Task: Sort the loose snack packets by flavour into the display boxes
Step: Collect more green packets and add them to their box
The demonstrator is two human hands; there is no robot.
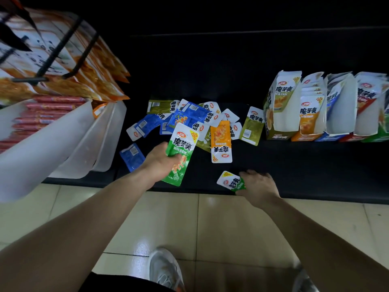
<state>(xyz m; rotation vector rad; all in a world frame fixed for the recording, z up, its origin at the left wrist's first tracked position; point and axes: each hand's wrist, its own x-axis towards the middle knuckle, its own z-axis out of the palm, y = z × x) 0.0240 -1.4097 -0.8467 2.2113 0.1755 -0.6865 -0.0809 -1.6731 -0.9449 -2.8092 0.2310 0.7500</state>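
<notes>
Clearly the green flavour is the one in hand: a bright green and white foil snack packet sits upright in the left hand, print facing the camera. The grip is clamped round its lower half, thumb across the front. Holding it face-up probably lets the flavour be read and leaves room to stack a match against it.

That match looks to be the second green packet, which lies on the near edge of the black shelf. The right hand has its grip closed over the packet's green end, apparently to lift it.

Just beyond both hands is the loose pile of packets, blue, olive, orange and white overlapping, many face-down. A single orange packet lies at its near side and an olive packet at its right edge. One blue packet rests apart, left of the left hand.

Well to the right stands the row of open-topped cardboard display boxes, olive, orange, blue, red and green in turn. The green box, cut off at the frame edge, seems the likely target.

At far left are translucent plastic bins holding red sausages.
</notes>
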